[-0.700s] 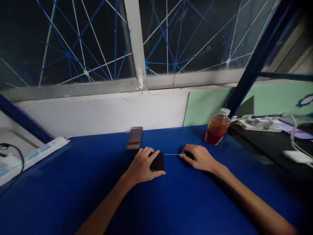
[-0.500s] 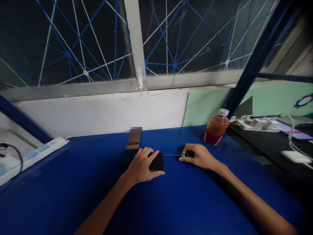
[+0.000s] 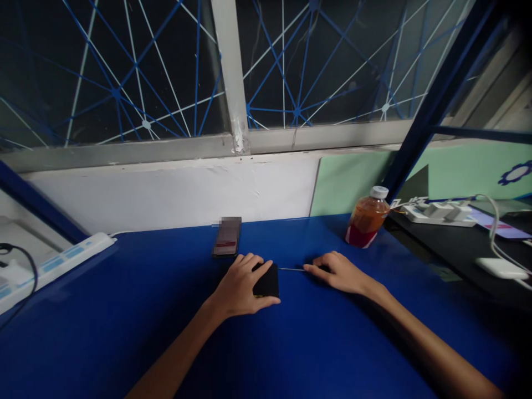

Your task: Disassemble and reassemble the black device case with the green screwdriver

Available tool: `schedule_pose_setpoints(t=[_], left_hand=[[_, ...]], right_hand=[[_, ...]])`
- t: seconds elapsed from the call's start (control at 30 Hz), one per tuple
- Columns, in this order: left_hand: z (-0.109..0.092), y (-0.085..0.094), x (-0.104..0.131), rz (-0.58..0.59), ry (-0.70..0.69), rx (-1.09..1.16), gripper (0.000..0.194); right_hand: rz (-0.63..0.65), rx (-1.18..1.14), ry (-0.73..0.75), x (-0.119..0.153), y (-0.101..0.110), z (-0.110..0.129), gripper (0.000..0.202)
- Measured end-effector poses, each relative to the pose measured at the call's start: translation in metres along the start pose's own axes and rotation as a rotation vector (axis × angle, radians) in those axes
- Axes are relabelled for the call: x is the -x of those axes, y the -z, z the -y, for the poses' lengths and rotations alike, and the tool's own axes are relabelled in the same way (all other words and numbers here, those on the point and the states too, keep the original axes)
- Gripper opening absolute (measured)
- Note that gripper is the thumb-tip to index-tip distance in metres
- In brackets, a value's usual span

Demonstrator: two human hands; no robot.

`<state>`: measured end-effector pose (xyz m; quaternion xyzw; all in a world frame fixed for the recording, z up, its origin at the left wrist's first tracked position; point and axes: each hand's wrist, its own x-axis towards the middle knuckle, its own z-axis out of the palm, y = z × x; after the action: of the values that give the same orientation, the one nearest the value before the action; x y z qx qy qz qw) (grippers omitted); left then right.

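A flat black box-like object (image 3: 267, 281) lies on the blue table (image 3: 316, 343), with my left hand (image 3: 243, 284) closed round its left part, thumb along the near edge and fingers over the top. To the right, my right hand (image 3: 338, 271) is closed on a tool with a thin metal shaft (image 3: 292, 269). The shaft points left, and its tip is at or very near the black object's right edge; whether they touch I cannot tell. The tool's handle is hidden inside my right hand.
A phone (image 3: 227, 237) lies behind my left hand. A bottle of orange-red drink (image 3: 368, 217) stands at the back right. White power strips lie at the left (image 3: 58, 266) and right (image 3: 440, 213), near a white charger (image 3: 502, 268) and cables.
My right hand has rolled over the tool, so its green handle no longer shows. The shaft and the black object sit slightly lower in the view.
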<state>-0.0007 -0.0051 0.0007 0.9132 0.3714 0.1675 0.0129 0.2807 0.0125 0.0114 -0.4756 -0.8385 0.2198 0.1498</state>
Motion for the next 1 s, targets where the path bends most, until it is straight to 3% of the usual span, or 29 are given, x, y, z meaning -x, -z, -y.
schedule_pose_setpoints(t=[0.33, 0.53, 0.8, 1.0], left_hand=[[0.003, -0.001, 0.000, -0.021, 0.007, -0.004, 0.073], [0.004, -0.002, -0.001, -0.030, -0.001, 0.006, 0.072], [0.000, 0.002, 0.000, -0.003, -0.010, 0.024, 0.073], [-0.002, 0.004, 0.000, -0.008, -0.045, 0.033, 0.072]], right_hand=[[-0.110, 0.186, 0.012, 0.003, 0.000, -0.002, 0.039], [-0.106, 0.119, 0.000, 0.002, -0.003, 0.002, 0.037], [0.026, -0.191, -0.040, -0.001, 0.005, -0.008, 0.049], [0.166, -0.315, -0.088, 0.003, 0.004, -0.003, 0.050]])
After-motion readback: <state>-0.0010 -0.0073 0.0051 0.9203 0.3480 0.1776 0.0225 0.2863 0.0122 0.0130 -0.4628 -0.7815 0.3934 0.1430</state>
